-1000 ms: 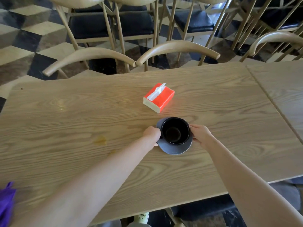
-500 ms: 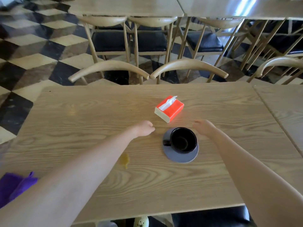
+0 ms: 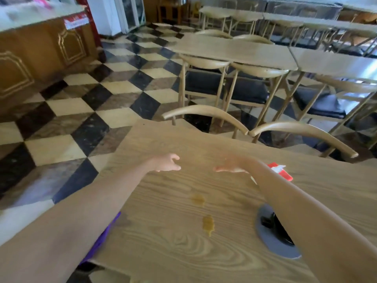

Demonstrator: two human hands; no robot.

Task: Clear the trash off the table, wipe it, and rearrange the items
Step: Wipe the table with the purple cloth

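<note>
Both my hands hover empty over the far left part of the wooden table [image 3: 163, 252]. My left hand [image 3: 166, 162] has its fingers loosely curled and apart. My right hand [image 3: 230, 165] is flat and blurred, fingers extended leftwards. My right forearm covers most of the black cup [image 3: 270, 222] on its grey saucer [image 3: 275, 247] at the right. Beyond that arm, a corner of the red tissue box [image 3: 283, 173] shows. Two yellowish spill stains [image 3: 208, 222] mark the tabletop between my arms. A purple cloth [image 3: 102, 240] peeks out under my left forearm at the table's left edge.
Two curved wooden chair backs [image 3: 206, 112] stand against the table's far edge. More tables and black-cushioned chairs [image 3: 244, 90] fill the room behind. A checkered floor [image 3: 81, 111] opens to the left, with a wooden counter [image 3: 40, 52] at the far left.
My hands let go of the cup and saucer and moved forward and left over the table. The view has swung up and left, so the cup and tissue box now sit at the right.
</note>
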